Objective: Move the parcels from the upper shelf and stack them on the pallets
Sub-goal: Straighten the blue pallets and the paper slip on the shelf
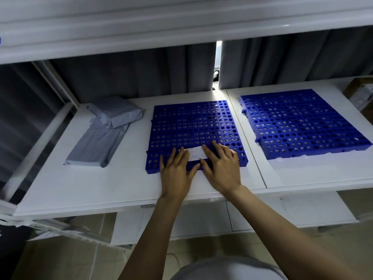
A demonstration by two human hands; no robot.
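White flat printed packet (192, 153) — on the near edge of the left blue perforated plastic pallet (191, 126), mid white shelf (101, 188). Left hand (175, 170) and right hand (222, 166) press on it, fingers straight, clasping nothing. Second blue perforated plastic pallet (302, 122) — right side. Small grey plastic mailer parcel (116, 114) overlaps long grey plastic mailer parcel (96, 144) at the left end.

A white slip (193, 153) lies between the left hand (176, 171) and the right hand (222, 167). Their fingers cover both its ends, and its print is too small to read. Well off to the right of the right hand, a brown box (360, 96) is cut off by the picture's edge, and what is in it cannot be told.
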